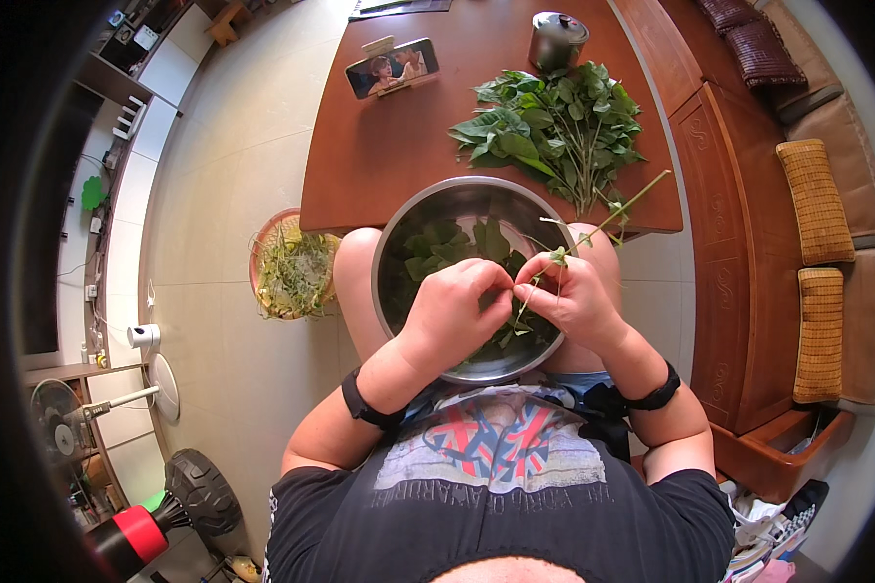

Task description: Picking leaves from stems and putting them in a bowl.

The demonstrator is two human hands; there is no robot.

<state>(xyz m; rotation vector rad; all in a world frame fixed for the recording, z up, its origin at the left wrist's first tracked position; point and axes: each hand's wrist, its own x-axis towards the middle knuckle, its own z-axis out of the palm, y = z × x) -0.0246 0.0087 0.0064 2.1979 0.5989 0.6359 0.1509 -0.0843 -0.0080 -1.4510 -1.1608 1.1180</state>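
Observation:
A round stainless steel basin (474,373) rests on my lap, with loose green leaves (437,248) lying inside it. Over its near half, my left hand (461,300) and my right hand (572,295) meet at the fingertips. Between my right thumb and fingers is a thin leafy stem (627,206), slanting up and right past the rim. My left thumb and forefinger pinch its lower end, though the exact contact is hidden by the fingers. Beyond the basin, a bunch of leafy green stems (554,127) is spread on the wooden table.
The wooden table (379,164) holds a phone on a stand (392,69) and a lidded metal pot (558,42). Left of my knee, a bin (254,255) is heaped with stripped stems (292,270). A wooden sofa (736,255) lines the right; a standing fan (62,430) is at left.

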